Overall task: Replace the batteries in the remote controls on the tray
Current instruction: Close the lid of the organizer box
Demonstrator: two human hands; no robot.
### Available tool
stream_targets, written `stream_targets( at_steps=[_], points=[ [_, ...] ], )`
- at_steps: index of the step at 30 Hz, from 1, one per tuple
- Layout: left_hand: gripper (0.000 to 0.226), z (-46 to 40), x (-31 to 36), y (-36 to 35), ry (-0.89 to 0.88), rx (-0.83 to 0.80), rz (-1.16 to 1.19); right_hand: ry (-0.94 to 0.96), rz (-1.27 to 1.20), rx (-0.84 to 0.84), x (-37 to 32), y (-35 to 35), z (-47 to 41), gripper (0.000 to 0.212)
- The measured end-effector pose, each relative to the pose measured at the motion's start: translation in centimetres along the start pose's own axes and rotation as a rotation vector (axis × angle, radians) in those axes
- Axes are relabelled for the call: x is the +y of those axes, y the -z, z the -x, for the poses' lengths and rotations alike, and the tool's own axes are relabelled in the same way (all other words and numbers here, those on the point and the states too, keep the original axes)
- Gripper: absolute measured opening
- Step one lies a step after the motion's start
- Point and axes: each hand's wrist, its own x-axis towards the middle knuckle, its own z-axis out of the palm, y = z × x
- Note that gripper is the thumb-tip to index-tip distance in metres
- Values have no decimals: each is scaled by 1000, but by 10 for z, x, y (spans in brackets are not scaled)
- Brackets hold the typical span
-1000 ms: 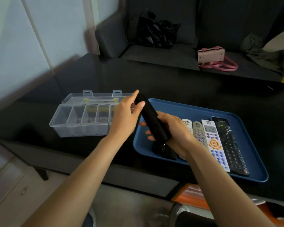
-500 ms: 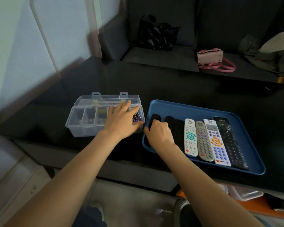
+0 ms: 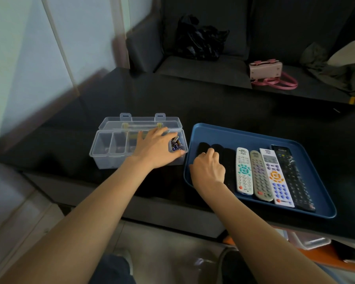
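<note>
The right hand (image 3: 208, 170), fingers curled, hides the black remotes (image 3: 217, 148) (grip unclear); the left hand (image 3: 155, 149) lies spread over the battery box (image 3: 111, 148).

Free tabletop (image 3: 223, 103) far behind clear box (image 3: 111, 148) and blue tray (image 3: 254, 134). Narrow gap between box and tray. Box's raised lid (image 3: 139, 121) blocking far side. Remotes (image 3: 260, 175) filling tray's middle; bare strip along far rim.

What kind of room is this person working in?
Most likely a home living room: a dark sofa with a pink handbag on it stands behind a low black table, which holds a tray of remote controls.
</note>
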Motion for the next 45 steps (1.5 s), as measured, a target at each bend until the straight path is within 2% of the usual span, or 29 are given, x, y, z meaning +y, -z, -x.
stream_targets(
  at_steps=[6,8,10,14,16,18,20,22,25,29,31,34,36,39,42,45],
  points=[
    [66,2,-6,5,-24,-3,34,44,-93,66,1,10,-4,41],
    [67,1,-15,7,-18,23,53,132,-277,79,-2,23,-16,36],
    [68,-3,-27,9,3,28,51,152,-574,-6,-8,38,-34,40],
    [65,-11,-45,16,67,-17,59,-55,-1017,-274,-27,47,-81,31],
    [63,-17,-51,17,96,-46,68,-184,-1190,-322,-32,38,-100,30],
    [62,-21,-56,17,114,-67,64,-268,-1254,-343,-33,31,-112,21],
    [62,-23,-58,18,127,-34,90,-245,-1245,-361,-33,30,-118,13],
    [61,-24,-60,23,134,121,102,-198,-1274,-315,-36,32,-122,22],
    [67,-24,-56,35,116,393,15,-105,-1165,-130,-36,38,-117,25],
    [71,-12,-53,55,121,571,-145,81,-958,66,-32,46,-102,10],
    [59,-7,-53,62,95,519,-200,134,-944,98,-28,51,-93,12],
    [40,4,-48,71,51,429,-128,185,-914,114,-22,63,-73,18],
    [34,17,-44,75,30,408,-102,265,-856,159,-19,71,-58,25],
    [35,39,-44,72,-1,309,-49,412,-618,146,-18,79,-33,28],
    [40,59,-50,61,-22,154,39,483,-394,13,-21,76,-10,42],
    [58,74,-63,46,10,1,14,499,-261,-108,-24,63,5,62]
  ],
)
